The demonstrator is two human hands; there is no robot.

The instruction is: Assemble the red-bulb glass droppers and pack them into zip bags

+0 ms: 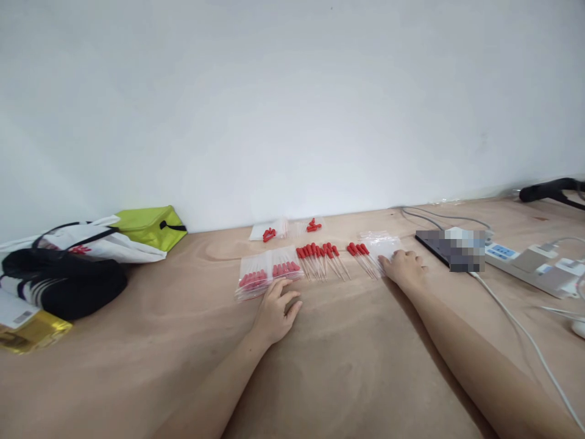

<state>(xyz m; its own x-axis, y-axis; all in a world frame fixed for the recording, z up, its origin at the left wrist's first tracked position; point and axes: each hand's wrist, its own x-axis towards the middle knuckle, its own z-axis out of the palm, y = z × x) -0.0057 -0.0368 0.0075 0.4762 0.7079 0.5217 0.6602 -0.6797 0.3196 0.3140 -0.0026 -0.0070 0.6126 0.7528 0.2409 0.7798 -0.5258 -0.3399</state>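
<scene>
My left hand point(276, 312) rests with its fingers spread at the lower edge of the zip bags point(256, 262), which hold red-headed thin sticks that look like droppers. My right hand point(406, 268) lies palm down by the near right corner of flat clear zip bags point(382, 244); its thumb points left and its fingers are apart, bent a little. Between my hands are loose red-headed droppers point(320, 259) in a row, their thin ends toward me. A smaller group of the same droppers point(361, 256) lies beside the clear bags.
Small red pieces point(269, 234) lie on clear bags near the wall, with more red pieces point(313, 225) beside them. A black tablet-like device point(432, 247), a power strip point(525, 268) and cables stand right. Left are a green bag point(148, 227) and a black cap point(68, 283).
</scene>
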